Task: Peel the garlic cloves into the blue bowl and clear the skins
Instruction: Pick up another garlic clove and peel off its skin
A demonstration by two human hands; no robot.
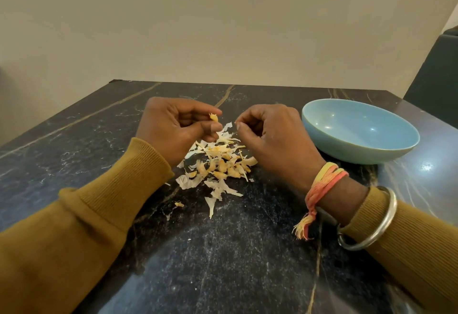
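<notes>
We face one dark, gold-veined marble table [74,140] against a beige wall [223,28]; one blue bowl [359,151] sits right; one heap of garlic cloves and skins [219,166] lies centre; our left hand [171,127] pinches one clove [213,117]; our right hand [270,137] curls, whether on anything we cannot tell.

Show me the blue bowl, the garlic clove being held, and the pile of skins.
blue bowl [359,130]: head view, bare inner floor.
garlic clove [213,117]: head view, part showing between left hand [173,127] fingertips.
pile of skins [224,141]: head view, pale skins at its far end.
</notes>
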